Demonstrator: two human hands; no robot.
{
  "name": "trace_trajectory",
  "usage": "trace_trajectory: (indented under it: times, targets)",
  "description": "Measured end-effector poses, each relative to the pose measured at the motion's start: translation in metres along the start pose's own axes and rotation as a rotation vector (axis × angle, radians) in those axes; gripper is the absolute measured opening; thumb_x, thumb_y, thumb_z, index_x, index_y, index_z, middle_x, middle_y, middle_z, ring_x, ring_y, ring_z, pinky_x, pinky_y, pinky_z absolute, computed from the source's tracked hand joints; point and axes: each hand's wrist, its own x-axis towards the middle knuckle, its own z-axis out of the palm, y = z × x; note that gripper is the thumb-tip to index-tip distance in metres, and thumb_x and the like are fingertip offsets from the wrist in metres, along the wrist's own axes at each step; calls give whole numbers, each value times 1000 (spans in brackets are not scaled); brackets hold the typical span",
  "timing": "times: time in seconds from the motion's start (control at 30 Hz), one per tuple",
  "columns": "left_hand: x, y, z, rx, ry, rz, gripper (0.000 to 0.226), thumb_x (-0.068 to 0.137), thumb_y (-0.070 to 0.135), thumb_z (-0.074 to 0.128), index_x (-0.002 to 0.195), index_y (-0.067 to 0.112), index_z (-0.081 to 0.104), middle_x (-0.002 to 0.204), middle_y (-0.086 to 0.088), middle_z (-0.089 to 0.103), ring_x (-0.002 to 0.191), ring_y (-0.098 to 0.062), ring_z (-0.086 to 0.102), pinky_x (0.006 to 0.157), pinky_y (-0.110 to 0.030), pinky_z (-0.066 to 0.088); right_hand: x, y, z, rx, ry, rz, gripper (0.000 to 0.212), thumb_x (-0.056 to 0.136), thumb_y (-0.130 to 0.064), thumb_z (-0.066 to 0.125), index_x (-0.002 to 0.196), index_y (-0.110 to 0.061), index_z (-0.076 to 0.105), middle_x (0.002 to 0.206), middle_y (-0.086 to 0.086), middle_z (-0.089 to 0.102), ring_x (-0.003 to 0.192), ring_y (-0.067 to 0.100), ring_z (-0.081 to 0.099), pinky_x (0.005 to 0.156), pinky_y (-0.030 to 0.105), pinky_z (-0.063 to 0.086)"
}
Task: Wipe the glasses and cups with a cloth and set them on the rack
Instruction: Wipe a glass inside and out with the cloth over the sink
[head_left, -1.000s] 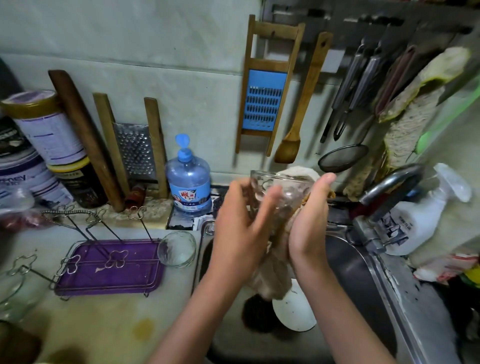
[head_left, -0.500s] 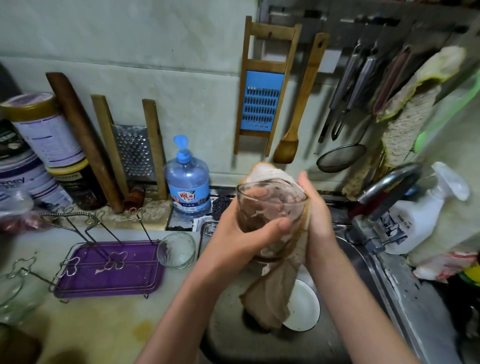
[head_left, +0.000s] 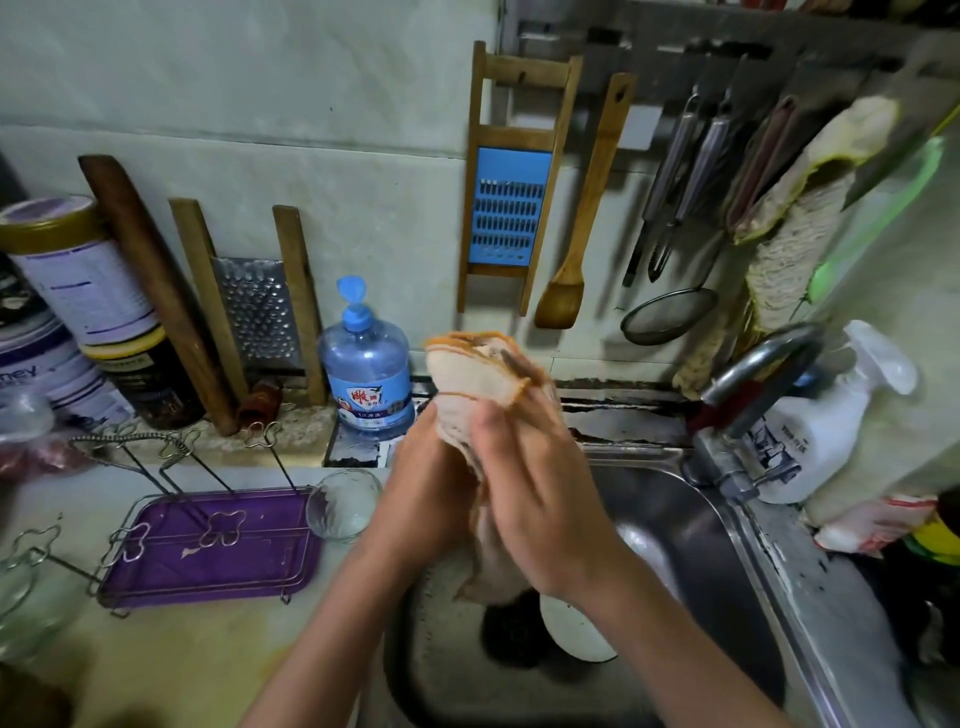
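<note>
A beige cloth (head_left: 470, 376) with an orange edge is bundled over the sink, and the glass inside it is almost fully hidden. My left hand (head_left: 426, 493) grips the wrapped glass from the left. My right hand (head_left: 540, 493) curls over the cloth from the right. The rack (head_left: 208, 551), a purple tray with wire pegs, sits on the counter to the left. A clear glass (head_left: 343, 504) stands upside down at the rack's right end. Another glass (head_left: 23, 597) is at the far left edge.
A steel sink (head_left: 691, 525) lies under my hands with a white dish (head_left: 576, 629) in it. A tap (head_left: 748, 384) and a white spray bottle (head_left: 815, 431) are at the right. A blue soap bottle (head_left: 366, 374), graters, tins and hanging utensils line the wall.
The glass was bare and visible in my left hand; now the cloth covers it. My right hand has turned over the top of the bundle, which has dropped slightly lower.
</note>
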Motion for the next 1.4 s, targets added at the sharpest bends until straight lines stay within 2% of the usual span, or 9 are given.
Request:
trace_trajectory:
  times: [0.17, 0.4, 0.57, 0.67, 0.87, 0.97, 1.1, 1.2, 1.4]
  targets:
    - [-7, -1, -6, 216, 68, 132, 51, 81, 20, 70, 124, 11, 45, 107, -12, 60, 93, -25, 56, 78, -33, 45, 34, 11, 0, 139, -120, 139, 56, 100, -43, 21, 145, -16, 41, 152, -6, 38, 142, 2, 27, 120, 36, 17]
    - [-22, -1, -13, 310, 82, 91, 62, 75, 11, 77, 130, 2, 50, 119, -9, 59, 104, -24, 57, 85, -30, 44, 39, 24, 4, 249, -164, 356, 62, 95, -57, 28, 104, -10, 69, 108, 5, 71, 109, 17, 62, 102, 43, 43]
    - [-29, -3, -20, 257, 149, -13, 57, 76, 24, 68, 129, 11, 49, 118, 8, 54, 105, -11, 53, 83, -22, 40, -7, 7, 14, 10, -171, -3, 60, 98, -54, 33, 144, -17, 40, 150, -1, 40, 142, 8, 28, 119, 38, 20]
    - [-30, -1, -25, 251, 137, -53, 56, 76, 24, 65, 129, 14, 49, 121, 9, 56, 107, -12, 55, 85, -26, 42, -25, 9, 24, 3, -34, -161, 45, 101, -34, 40, 141, -13, 42, 146, 3, 46, 140, 8, 32, 115, 56, 23]
    - [-39, -2, -26, 305, 45, 38, 45, 82, 27, 51, 123, 10, 57, 116, 4, 59, 107, -14, 58, 84, -19, 43, -25, 4, 24, -80, -25, -282, 48, 103, -34, 34, 137, -4, 49, 148, 10, 45, 140, 22, 36, 115, 51, 25]
    - [-46, 1, -24, 438, 35, 72, 40, 83, 23, 45, 113, 0, 57, 98, -12, 59, 87, -25, 52, 70, -23, 36, -13, 1, 24, 8, -125, -175, 47, 102, -35, 34, 141, -12, 44, 156, -1, 30, 145, 11, 25, 117, 49, 22]
    - [-62, 8, -29, 484, 104, 113, 52, 75, 8, 53, 125, -2, 43, 105, -18, 57, 93, -27, 48, 77, -22, 34, -2, -6, 25, 557, -193, 170, 30, 103, -27, 36, 118, -17, 59, 124, -3, 61, 119, 2, 54, 102, 19, 38]
    - [-69, 12, -34, 434, 116, 122, 53, 81, 15, 52, 131, -1, 47, 121, -15, 58, 108, -25, 52, 91, -27, 40, 2, 2, 26, 753, -175, 408, 30, 103, -22, 38, 101, -15, 67, 104, 2, 71, 100, 10, 65, 93, 25, 49]
    - [-78, 12, -38, 44, 272, -93, 58, 75, 34, 69, 128, 25, 49, 125, 5, 62, 113, -13, 60, 91, -34, 49, -1, -7, 38, 941, -43, 572, 32, 101, -26, 43, 107, -9, 69, 112, 14, 70, 105, 22, 66, 101, 37, 48]
